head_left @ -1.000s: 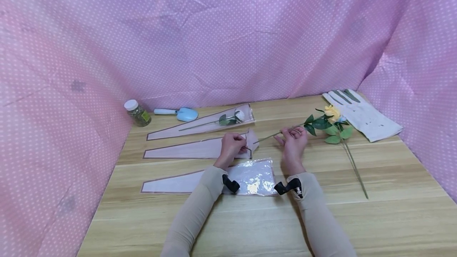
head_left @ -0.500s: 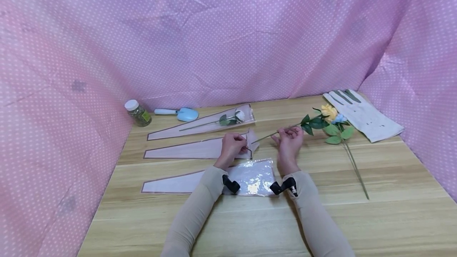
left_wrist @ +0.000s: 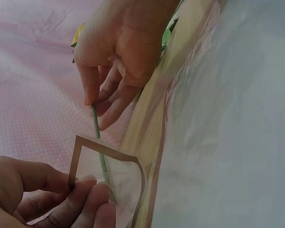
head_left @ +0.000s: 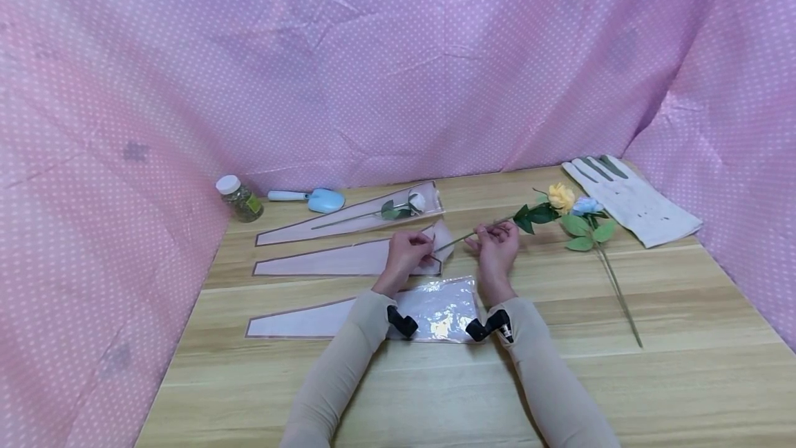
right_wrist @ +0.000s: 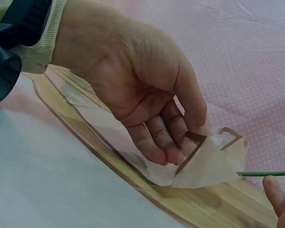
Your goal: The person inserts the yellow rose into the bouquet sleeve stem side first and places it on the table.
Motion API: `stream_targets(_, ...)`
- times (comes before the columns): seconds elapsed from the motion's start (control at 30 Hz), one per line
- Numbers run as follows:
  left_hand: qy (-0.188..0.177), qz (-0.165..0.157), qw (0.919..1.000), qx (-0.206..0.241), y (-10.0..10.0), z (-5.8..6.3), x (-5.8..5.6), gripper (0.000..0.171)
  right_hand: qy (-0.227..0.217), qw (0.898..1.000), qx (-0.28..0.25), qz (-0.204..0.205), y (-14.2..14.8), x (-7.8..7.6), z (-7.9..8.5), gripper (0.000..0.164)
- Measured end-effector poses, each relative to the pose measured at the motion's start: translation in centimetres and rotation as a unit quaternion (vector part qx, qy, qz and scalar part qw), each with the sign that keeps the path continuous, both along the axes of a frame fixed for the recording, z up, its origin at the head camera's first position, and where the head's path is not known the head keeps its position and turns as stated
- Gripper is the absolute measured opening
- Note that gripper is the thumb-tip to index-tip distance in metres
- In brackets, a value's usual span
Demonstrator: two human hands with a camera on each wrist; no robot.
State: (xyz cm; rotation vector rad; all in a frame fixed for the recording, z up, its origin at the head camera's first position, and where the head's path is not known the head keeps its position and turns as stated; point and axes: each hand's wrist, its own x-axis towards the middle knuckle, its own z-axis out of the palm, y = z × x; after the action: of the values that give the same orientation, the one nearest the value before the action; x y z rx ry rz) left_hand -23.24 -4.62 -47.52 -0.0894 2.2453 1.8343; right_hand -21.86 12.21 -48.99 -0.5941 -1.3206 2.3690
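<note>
Your right hand (head_left: 496, 247) has moved left since a second ago and brought the yellow flower (head_left: 561, 198) with it, so the blue flower (head_left: 586, 206) on the right now shows beside it instead of being mostly hidden. Your right grip is clamped on the yellow flower's stem (head_left: 460, 238), pinching it between thumb and fingers. That stem slants left and towards the near side, its lower end now at the mouth of the middle sleeve (head_left: 323, 259); you can see it through the clear film in the left wrist view, but you cannot tell how deep it sits. Your left hand (head_left: 407, 254) has barely shifted, its grip clamped on that sleeve's edge at the right end, and the middle sleeve has slipped slightly right. Unmoved on the desk (head_left: 435, 393) lie the near sleeve (head_left: 298, 323), the far sleeve (head_left: 298, 229) with its white flower (head_left: 417, 202), and the glove (head_left: 647, 206) at far right.
</note>
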Motion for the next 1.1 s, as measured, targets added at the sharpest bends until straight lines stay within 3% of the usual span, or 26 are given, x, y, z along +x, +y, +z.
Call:
stream_targets(0.27, 0.019, -0.006, 0.9998, 0.007, 0.5, -0.2, -0.3, 0.013, -0.017, 1.0, -0.004, 0.019, -0.3, 0.4, 0.0, 0.028)
stream_targets(0.57, 0.031, -0.017, 0.9992, 0.015, 0.9, -0.2, -0.4, 0.014, 0.003, 1.0, -0.008, 0.019, -0.7, 0.6, -0.2, 0.03)
stream_targets(0.8, 0.038, -0.014, 0.9991, 0.011, 1.1, 0.0, -0.6, 0.014, 0.008, 1.0, 0.007, 0.027, -0.7, 0.7, -0.2, 0.009)
stream_targets(1.1, 0.04, -0.016, 0.9989, 0.021, 1.3, 0.0, -0.8, 0.016, 0.011, 0.998, 0.024, 0.054, -1.0, 0.6, -0.2, 0.005)
